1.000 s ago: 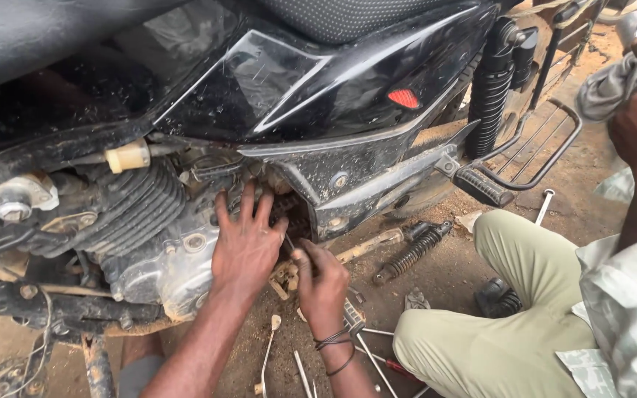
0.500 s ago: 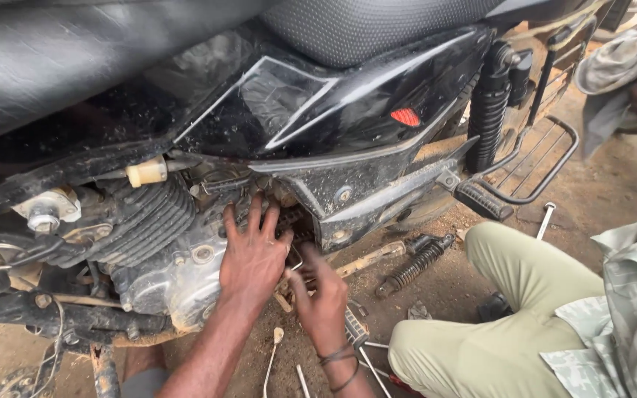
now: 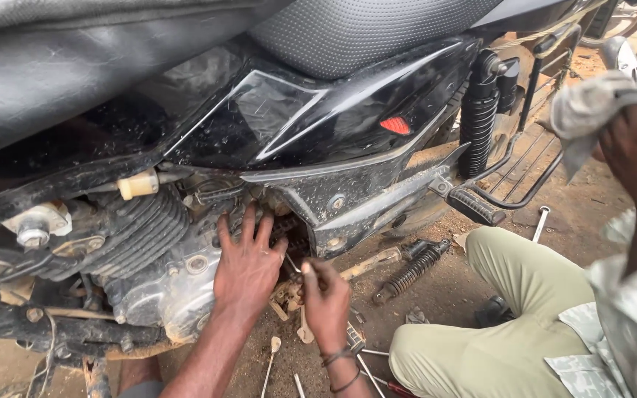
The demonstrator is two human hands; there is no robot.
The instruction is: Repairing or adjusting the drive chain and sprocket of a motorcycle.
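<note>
Soft, even daylight fills the scene, bright on the sandy brown ground (image 3: 591, 214) toward three o'clock. The glossy black plastic side panel (image 3: 318, 125) carries pale streaks of glare along its ridges and shows dust specks sharply. Under it, toward nine o'clock, the grey finned metal engine (image 3: 149, 243) sits in dim shade, its recesses nearly black. The grey textured seat (image 3: 363, 29) at twelve o'clock is crisp. The crumpled grey cloth (image 3: 584, 110) at two o'clock looks slightly soft, and straight lines bow mildly near the edges.

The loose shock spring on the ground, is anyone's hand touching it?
No. The loose shock spring lies untouched on the dirt, right of the right hand.
</note>
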